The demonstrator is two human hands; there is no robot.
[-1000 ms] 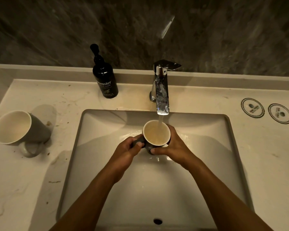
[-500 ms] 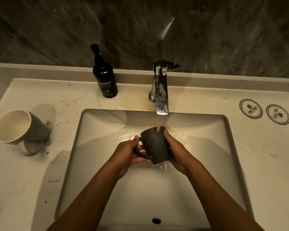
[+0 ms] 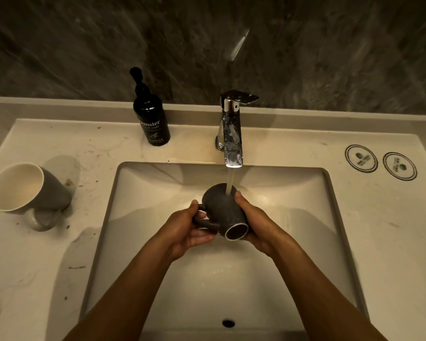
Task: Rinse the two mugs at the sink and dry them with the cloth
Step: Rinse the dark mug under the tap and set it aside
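A dark grey mug point(image 3: 220, 209) lies tipped on its side over the sink basin point(image 3: 305, 217), base toward me, mouth away. Water from the chrome tap point(image 3: 231, 134) runs onto its outer wall. My left hand point(image 3: 186, 228) grips the mug at its handle side. My right hand point(image 3: 253, 223) cups its other side. A second grey mug point(image 3: 25, 187) with a cream inside stands on the counter at the far left. No cloth is in view.
A black hand-wash pump bottle point(image 3: 151, 119) stands behind the basin, left of the tap. Two round printed coasters point(image 3: 361, 158) lie on the counter point(image 3: 391, 230) at the right. A dark stone wall rises behind. The overflow hole point(image 3: 228, 323) is at the near rim.
The mug went from upright and filling under the tap to tipped over, pouring out, then turned further so its base faces me. Both hands kept their hold.
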